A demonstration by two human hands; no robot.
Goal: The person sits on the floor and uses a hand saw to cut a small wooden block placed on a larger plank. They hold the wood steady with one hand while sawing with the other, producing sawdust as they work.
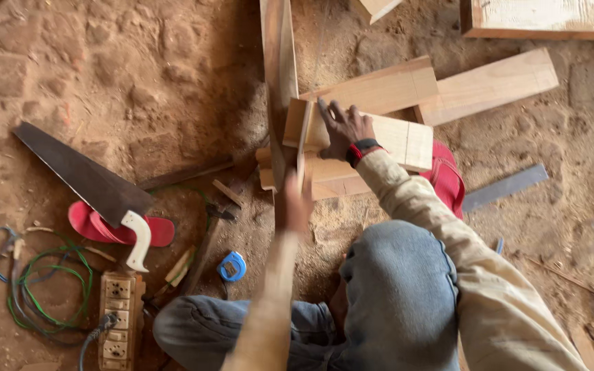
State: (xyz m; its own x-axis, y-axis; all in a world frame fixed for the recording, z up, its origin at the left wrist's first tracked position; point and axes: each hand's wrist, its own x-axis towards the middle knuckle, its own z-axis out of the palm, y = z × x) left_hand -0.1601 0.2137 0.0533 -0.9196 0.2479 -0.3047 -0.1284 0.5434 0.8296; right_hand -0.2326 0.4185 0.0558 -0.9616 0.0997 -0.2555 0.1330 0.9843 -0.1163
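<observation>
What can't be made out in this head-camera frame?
- Left hand: motion-blurred; its grip cannot be judged.
- Wood piece: partly covered by the right hand.
- Long board: cut off by the top edge.
- Red sandal: mostly hidden by the right sleeve.

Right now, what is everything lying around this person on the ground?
Wooden boards: several, pale, stacked in front of the person, upper middle.
Thin upright piece: one, brownish, standing against the stack.
Handsaw: one, dark blade, white handle, left.
Sandals: red, under the saw; another beside the boards.
Tape measure: one, blue, near the knee.
Power strip: one, beige, bottom left.
Cables: green and blue, tangled, far left.
Hammer: one, dark, lower middle.
Metal strip: one, grey, right.
Right hand: flat on the top board, red wristband.
Left hand: blurred, at the upright piece; grip unclear.
</observation>
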